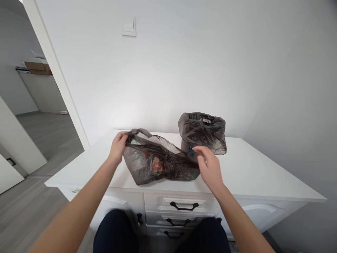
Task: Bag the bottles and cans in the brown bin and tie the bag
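A translucent dark plastic trash bag (147, 165) lies on the white cabinet top, with rumpled contents, one patch orange-red, showing through. My left hand (119, 144) pinches its mouth at the left end and holds the edge up. At the right end my right hand (210, 167) is curled at the bag's edge, thumb against the plastic and index finger raised apart; its other fingers are hidden. Just behind them stands a small bin (184, 144), lined with another dark bag (202, 133) folded over its rim. A small teal-striped patch (191, 151) shows by my right index fingertip; I cannot tell what it is.
The white cabinet (263, 168) has black-handled drawers (184, 206) just in front of my knees. Behind it rises a white wall with a light switch (129, 27). To the left, a doorway leads to a room with a cardboard box (38, 66) on a low unit.
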Available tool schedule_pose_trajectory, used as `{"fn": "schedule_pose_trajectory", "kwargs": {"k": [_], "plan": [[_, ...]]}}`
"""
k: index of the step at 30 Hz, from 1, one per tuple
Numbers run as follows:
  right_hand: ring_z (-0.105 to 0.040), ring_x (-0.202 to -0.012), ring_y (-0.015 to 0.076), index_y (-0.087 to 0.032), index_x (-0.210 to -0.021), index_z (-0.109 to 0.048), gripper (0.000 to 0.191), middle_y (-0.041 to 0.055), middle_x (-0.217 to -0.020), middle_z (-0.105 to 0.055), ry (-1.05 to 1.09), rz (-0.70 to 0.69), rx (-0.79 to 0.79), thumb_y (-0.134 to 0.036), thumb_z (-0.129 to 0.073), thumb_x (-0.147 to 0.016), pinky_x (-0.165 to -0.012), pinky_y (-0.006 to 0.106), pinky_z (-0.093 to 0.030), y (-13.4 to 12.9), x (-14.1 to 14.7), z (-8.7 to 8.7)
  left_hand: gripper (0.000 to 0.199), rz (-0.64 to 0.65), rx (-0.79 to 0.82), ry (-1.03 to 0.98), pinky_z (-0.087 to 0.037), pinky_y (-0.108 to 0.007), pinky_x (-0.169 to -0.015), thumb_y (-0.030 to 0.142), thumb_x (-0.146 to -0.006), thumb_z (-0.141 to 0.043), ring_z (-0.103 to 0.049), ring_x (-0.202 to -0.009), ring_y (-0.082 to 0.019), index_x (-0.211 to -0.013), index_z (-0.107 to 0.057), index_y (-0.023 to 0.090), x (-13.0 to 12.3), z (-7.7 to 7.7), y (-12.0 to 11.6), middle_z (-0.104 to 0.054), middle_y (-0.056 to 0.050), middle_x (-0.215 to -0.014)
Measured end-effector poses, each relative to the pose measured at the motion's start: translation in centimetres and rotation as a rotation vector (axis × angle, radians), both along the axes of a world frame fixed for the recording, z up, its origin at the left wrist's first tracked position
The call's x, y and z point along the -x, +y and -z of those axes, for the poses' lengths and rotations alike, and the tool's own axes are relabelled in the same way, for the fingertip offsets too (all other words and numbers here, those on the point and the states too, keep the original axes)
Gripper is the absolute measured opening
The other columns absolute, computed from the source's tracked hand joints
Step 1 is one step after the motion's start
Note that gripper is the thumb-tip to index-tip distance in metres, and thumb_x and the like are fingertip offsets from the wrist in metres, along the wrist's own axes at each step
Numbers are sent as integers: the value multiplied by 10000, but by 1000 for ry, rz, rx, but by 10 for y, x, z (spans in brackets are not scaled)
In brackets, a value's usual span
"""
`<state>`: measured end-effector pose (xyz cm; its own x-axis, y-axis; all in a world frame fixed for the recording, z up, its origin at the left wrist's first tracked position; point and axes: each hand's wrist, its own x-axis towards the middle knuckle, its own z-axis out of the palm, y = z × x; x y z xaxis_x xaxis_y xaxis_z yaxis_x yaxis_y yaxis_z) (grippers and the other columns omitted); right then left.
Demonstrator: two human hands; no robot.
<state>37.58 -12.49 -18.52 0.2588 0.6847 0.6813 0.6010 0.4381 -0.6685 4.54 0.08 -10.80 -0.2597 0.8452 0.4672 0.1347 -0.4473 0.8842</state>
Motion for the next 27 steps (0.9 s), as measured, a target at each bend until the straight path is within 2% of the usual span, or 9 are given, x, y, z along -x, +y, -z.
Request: {"fn": "schedule_pose_trajectory", "kwargs": {"k": [2, 5, 8, 11, 16, 19, 23, 27], "plan": [[-649, -1098, 234, -233, -1108, -714, 379, 79, -1159, -717, -88, -143, 22, -189, -397, -905, -996, 392, -477, 17, 17, -14, 309, -49, -7, -22, -490, -354, -979, 400, -823, -574, -626, -1026, -222, -1049, -634, 198, -5, 20, -11, -674, -51, -1036], [-662, -1089, 201, -236, -1057, -747, 380, 44, -1150, -738, -218, -349, 155, -140, -409, -913, -1006, 345, -470, 40, 55, -31, 399, -169, 5, -84, -431, -392, -1108, 417, -905, -509, -556, -1252, -243, -1250, -540, 220, -13, 52, -29, -595, -97, -1312], [-669, -1065, 204, -218, -1034, -766, 312, 47, -1125, -748, -349, -453, 304, -147, -487, -911, -981, 320, -470, 45, 94, -40, 432, -281, 62, -96, -342, -426, -1203, 401, -946, -469, -447, -1399, -259, -1340, -480, 225, -22, 77, -43, -499, -119, -1450], [-665, -1038, 243, -180, -1067, -757, 234, 90, -1104, -727, -464, -387, 426, -214, -621, -881, -937, 329, -477, 36, 117, -43, 453, -350, 118, -65, -291, -456, -1241, 385, -958, -450, -381, -1457, -278, -1378, -463, 214, -32, 92, -47, -485, -135, -1461], [-635, -1138, 301, -168, -1291, -654, 500, 143, -1236, -654, -571, -215, 569, -244, -737, -804, -972, 351, -457, 36, 117, -34, 529, -301, 172, 66, -266, -470, -1256, 406, -989, -376, -334, -1491, -274, -1479, -385, 203, -48, 110, -31, -440, -148, -1520], [-610, -1211, 324, -174, -1423, -550, 647, 176, -1309, -610, -619, -116, 629, -274, -752, -817, -990, 360, -444, 47, 108, -27, 517, -226, 186, 154, -249, -504, -1256, 399, -957, -460, -354, -1477, -291, -1448, -464, 235, -51, 123, -15, -489, -132, -1475], [-595, -1249, 357, -197, -1500, -462, 825, 209, -1378, -552, -650, -55, 732, -336, -827, -774, -984, 366, -435, 56, 99, -23, 544, -173, 104, 455, -207, -556, -1252, 450, -950, -516, -320, -1491, -314, -1467, -499, 283, -38, 137, 3, -457, -129, -1498], [-644, -1155, 330, -207, -1460, -477, 743, 181, -1268, -637, -610, -146, 824, -400, -797, -817, -908, 342, -438, 56, 95, -22, 575, -169, 29, 700, -222, -552, -1237, 553, -990, -456, -278, -1509, -315, -1514, -463, 316, 1, 150, 13, -422, -128, -1531]]}}
